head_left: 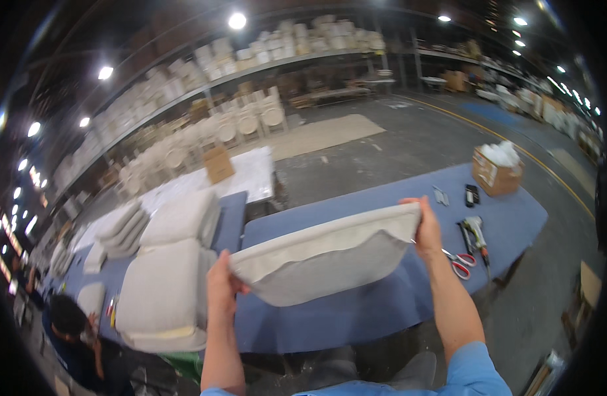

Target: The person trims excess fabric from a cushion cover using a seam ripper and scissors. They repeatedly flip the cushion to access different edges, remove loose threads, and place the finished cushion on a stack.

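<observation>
A light grey upholstered cushion panel (336,274) is held up in front of me over the blue-covered table (270,330). It is tilted, and a loose fabric edge runs wavy along a paler strip. My left hand (223,284) grips its left end, fingers curled round the edge and partly hidden. At the raised right end, my right hand (428,228) is closed on the panel's corner. Just beyond that hand lie scissors with red and white handles (461,267), and a staple gun (474,234) rests beside them.
A cardboard box with white stuffing (497,170) stands at the table's far right, near a small black case (472,195). Stacked grey cushions (161,284) fill the left. A co-worker (69,330) sits lower left. Behind are pale chair frames (244,122) and loaded shelving (284,56).
</observation>
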Action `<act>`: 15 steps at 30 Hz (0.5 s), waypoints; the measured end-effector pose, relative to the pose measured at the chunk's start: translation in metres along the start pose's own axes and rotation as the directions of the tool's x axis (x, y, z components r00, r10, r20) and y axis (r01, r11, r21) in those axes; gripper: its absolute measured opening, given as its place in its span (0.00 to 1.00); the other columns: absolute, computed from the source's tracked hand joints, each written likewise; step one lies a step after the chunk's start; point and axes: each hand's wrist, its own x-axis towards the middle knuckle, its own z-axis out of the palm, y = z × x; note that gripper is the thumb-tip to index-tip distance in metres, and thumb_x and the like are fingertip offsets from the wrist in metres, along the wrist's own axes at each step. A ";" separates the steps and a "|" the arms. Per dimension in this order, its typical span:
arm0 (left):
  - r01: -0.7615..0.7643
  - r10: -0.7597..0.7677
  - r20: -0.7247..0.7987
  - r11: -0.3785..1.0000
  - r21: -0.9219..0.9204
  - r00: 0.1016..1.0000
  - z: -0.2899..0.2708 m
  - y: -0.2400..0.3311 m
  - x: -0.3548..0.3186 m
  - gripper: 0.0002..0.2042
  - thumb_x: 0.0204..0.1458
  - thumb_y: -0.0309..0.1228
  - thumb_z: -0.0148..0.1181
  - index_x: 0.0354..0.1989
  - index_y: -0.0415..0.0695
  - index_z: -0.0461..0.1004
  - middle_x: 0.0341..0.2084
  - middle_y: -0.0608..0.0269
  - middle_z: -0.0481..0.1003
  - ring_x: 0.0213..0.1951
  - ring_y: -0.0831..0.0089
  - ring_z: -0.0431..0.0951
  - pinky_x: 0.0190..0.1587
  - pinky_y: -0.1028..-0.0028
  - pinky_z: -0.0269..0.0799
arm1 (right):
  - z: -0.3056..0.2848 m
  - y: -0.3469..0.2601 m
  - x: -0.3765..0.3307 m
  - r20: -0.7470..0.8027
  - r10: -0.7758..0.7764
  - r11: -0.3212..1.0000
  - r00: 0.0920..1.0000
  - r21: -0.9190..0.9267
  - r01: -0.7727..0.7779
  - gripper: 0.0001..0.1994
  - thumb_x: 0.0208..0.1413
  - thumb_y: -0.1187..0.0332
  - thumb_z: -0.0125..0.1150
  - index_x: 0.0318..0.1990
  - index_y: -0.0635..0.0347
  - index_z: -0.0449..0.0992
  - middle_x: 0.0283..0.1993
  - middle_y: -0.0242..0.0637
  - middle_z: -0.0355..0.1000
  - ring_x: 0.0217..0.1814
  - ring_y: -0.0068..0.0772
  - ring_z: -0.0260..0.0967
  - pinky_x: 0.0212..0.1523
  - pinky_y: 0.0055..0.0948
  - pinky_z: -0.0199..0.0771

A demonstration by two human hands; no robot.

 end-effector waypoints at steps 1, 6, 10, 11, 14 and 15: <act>0.039 -0.041 -0.032 0.998 -0.040 0.999 -0.012 -0.001 0.003 0.27 0.67 0.55 0.53 0.31 0.40 0.78 0.19 0.60 0.77 0.15 0.71 0.74 0.17 0.70 0.67 | 0.013 -0.001 -0.003 0.060 0.047 0.992 0.997 0.111 -0.054 0.35 0.76 0.40 0.34 0.55 0.64 0.79 0.49 0.39 0.78 0.56 0.33 0.73 0.62 0.35 0.70; 0.042 -0.044 -0.031 0.996 -0.077 0.999 -0.022 -0.009 0.017 0.23 0.65 0.56 0.54 0.32 0.47 0.76 0.17 0.64 0.75 0.15 0.71 0.73 0.17 0.70 0.67 | 0.022 -0.023 -0.018 0.152 0.092 0.967 0.984 0.221 -0.125 0.39 0.76 0.38 0.25 0.61 0.65 0.75 0.57 0.44 0.78 0.64 0.39 0.72 0.68 0.39 0.67; 0.035 -0.039 -0.054 0.997 -0.065 0.998 -0.015 -0.005 0.018 0.22 0.65 0.57 0.53 0.32 0.51 0.77 0.15 0.71 0.74 0.15 0.72 0.73 0.15 0.71 0.68 | 0.016 -0.026 -0.028 0.189 0.090 0.943 0.978 0.300 -0.144 0.40 0.76 0.38 0.24 0.63 0.66 0.73 0.60 0.47 0.77 0.66 0.41 0.71 0.71 0.40 0.65; 0.016 -0.016 0.008 0.998 -0.053 1.000 -0.018 -0.004 0.018 0.22 0.65 0.57 0.53 0.35 0.50 0.77 0.20 0.70 0.77 0.20 0.73 0.77 0.16 0.71 0.68 | 0.014 -0.025 -0.030 0.190 0.077 0.940 0.979 0.314 -0.134 0.40 0.76 0.38 0.25 0.63 0.66 0.74 0.60 0.46 0.77 0.65 0.40 0.72 0.70 0.39 0.66; 0.014 -0.014 -0.008 0.999 -0.045 1.000 -0.013 -0.004 0.018 0.21 0.65 0.57 0.53 0.39 0.50 0.77 0.26 0.68 0.80 0.26 0.74 0.79 0.16 0.71 0.68 | 0.009 -0.024 -0.033 0.165 0.058 0.941 0.985 0.321 -0.110 0.37 0.76 0.40 0.29 0.61 0.65 0.75 0.57 0.43 0.78 0.61 0.36 0.74 0.66 0.37 0.69; 0.008 -0.008 0.000 0.999 -0.047 1.000 -0.013 -0.005 0.017 0.21 0.66 0.56 0.52 0.40 0.50 0.77 0.28 0.68 0.80 0.27 0.74 0.80 0.17 0.71 0.68 | 0.010 -0.022 -0.032 0.137 0.066 0.945 0.988 0.309 -0.106 0.35 0.77 0.42 0.31 0.59 0.66 0.77 0.55 0.43 0.78 0.58 0.35 0.75 0.64 0.36 0.71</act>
